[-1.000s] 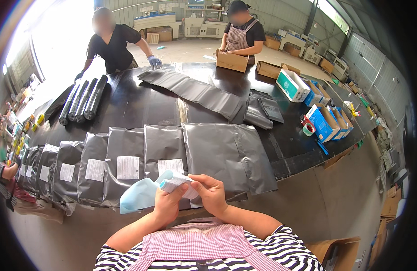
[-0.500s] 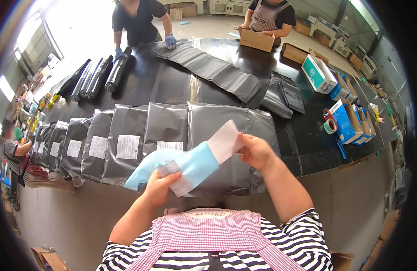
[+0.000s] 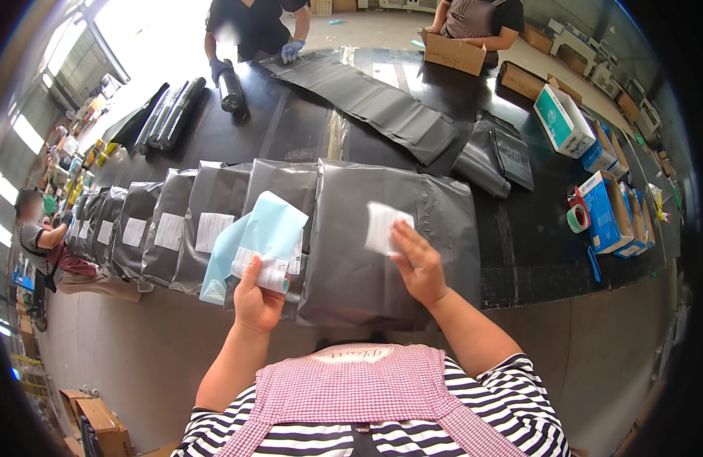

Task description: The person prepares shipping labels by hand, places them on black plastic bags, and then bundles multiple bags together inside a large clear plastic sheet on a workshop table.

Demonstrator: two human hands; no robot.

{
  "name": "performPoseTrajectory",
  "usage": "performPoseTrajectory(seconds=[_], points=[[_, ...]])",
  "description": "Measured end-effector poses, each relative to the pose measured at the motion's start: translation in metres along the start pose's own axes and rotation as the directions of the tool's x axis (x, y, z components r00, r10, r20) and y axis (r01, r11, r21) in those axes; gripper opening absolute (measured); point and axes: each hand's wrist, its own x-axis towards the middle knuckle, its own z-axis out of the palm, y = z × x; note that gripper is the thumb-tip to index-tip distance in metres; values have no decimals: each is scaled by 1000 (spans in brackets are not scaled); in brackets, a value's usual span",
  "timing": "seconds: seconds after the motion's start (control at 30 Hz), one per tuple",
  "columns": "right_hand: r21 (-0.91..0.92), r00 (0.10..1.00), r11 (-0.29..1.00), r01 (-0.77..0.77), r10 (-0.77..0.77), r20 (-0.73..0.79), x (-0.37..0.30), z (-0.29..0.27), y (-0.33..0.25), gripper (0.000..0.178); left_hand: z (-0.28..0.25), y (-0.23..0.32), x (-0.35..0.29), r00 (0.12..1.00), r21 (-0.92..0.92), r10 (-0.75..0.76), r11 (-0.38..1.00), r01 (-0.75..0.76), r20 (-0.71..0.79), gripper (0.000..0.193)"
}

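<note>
In my left hand (image 3: 260,303) is a light blue label backing strip (image 3: 277,218), curled back over itself, with printed white labels on it. The thumb presses on one of these labels. My right hand (image 3: 420,268) is over the large grey plastic package (image 3: 351,286) in front of me, its fingers stretched out across the right edge of a single white label (image 3: 382,228). That label lies at the package's middle, slightly tilted; whether it sticks flat everywhere I cannot tell. Left of it, a row of similar grey packages (image 3: 181,190) overlaps, several with white labels.
Flat grey bags (image 3: 366,107) and a folded grey bundle (image 3: 492,156) lie beyond. Black rolls (image 3: 180,114) are at far left. Tape (image 3: 577,219) and blue boxes (image 3: 606,213) stand at right. Across the table, one co-worker handles a roll (image 3: 231,90), another a cardboard box (image 3: 454,53).
My right hand has peeled the white label off the strip and brought it over the large package. My left hand has drawn the strip back leftward. A co-worker has moved a black roll.
</note>
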Motion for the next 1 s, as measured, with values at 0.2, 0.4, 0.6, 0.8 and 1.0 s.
performPoseTrajectory(seconds=[0.2,0.4,0.6,0.8,1.0], points=[[-26,989,1000,9,-6,148,-17,8,-8,39,-5,-8,4,1000,33,-11,999,12,-18,31],[-62,979,998,-18,30,201,-22,16,3,39,-13,-14,3,999,58,-26,998,28,-36,30],[-129,934,991,-46,89,346,-26,13,3,39,-14,-16,3,999,67,-48,997,48,-14,28],[-365,784,925,108,147,603,-8,-10,-22,56,-16,-13,1,999,80,-47,996,49,-25,27],[-403,863,914,42,171,476,10,15,-29,70,-12,-9,1,996,111,-80,991,75,40,26]])
